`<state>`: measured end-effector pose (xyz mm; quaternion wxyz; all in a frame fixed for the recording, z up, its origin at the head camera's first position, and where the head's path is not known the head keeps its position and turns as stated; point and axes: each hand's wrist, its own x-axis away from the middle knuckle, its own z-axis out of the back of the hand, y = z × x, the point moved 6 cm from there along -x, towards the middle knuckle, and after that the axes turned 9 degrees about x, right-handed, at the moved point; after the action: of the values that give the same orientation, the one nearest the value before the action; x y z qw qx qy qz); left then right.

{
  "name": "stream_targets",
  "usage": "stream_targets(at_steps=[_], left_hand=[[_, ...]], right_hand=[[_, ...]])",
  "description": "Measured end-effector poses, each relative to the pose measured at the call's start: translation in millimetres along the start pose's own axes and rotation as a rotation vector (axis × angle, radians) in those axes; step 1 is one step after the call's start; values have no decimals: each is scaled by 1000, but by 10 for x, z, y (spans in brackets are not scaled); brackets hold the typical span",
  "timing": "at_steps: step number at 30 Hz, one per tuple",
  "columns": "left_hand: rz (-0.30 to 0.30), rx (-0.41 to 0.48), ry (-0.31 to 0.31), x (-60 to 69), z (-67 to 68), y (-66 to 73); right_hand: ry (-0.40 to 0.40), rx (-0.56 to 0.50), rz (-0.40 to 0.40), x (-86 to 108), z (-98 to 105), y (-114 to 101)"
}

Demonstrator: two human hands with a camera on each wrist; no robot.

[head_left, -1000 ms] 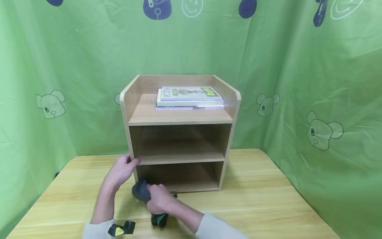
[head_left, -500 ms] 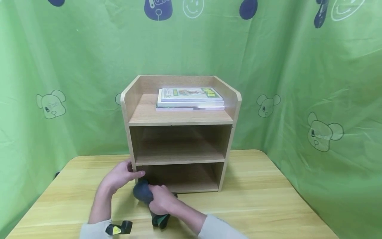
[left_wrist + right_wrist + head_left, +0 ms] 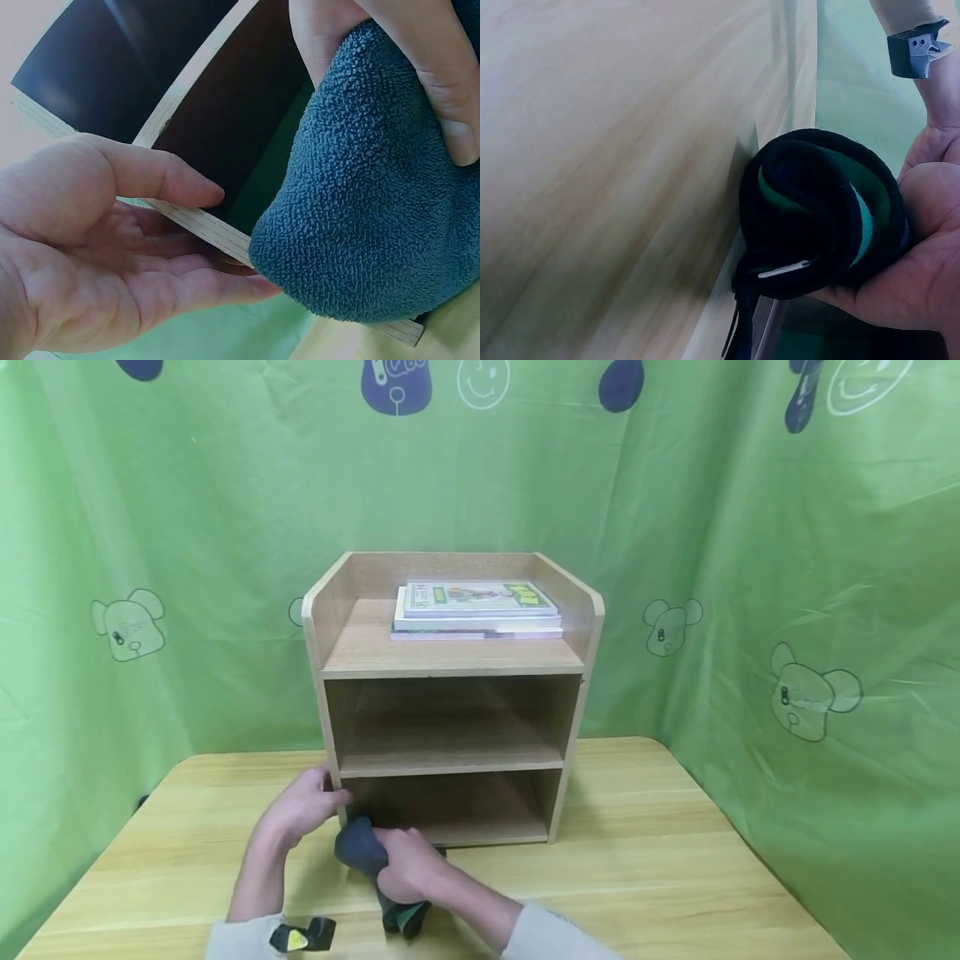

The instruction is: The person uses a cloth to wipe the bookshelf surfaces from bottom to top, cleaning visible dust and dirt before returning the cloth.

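A small wooden shelf unit (image 3: 450,770) stands on the table, its open front towards me. My left hand (image 3: 302,806) grips the edge of its left side panel (image 3: 199,227), thumb on the inner face and fingers outside. In front of the lower left corner, my right hand (image 3: 412,867) holds a bunched dark blue towel (image 3: 360,843). Up close in the left wrist view, the terry cloth covers part of the panel edge. The right wrist view shows the towel's rolled folds (image 3: 817,217), with green inside and a pale tag (image 3: 784,269). Some right fingers are hidden behind the cloth.
Several flat books (image 3: 477,610) lie stacked on the shelf's top. The wooden tabletop (image 3: 660,868) extends to both sides of the unit. A green printed curtain (image 3: 247,527) hangs behind and along both sides.
My left hand has slid a little down the left side panel. The right hand and towel have shifted only slightly, staying at the lower left corner.
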<state>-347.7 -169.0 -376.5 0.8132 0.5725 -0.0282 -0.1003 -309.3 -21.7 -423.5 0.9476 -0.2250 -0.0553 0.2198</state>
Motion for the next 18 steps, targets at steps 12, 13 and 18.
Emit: stream_targets(at_steps=[12, 13, 18], left_hand=[[-1, -16, -3, -2, -3, 8], [-2, -16, -8, -3, -5, 14], [6, -18, -10, 3, -3, 21]], right_hand=[[84, -42, 39, 136, 304, 51], [95, -52, 39, 158, 370, 49], [129, -97, 49, 282, 727, -4]])
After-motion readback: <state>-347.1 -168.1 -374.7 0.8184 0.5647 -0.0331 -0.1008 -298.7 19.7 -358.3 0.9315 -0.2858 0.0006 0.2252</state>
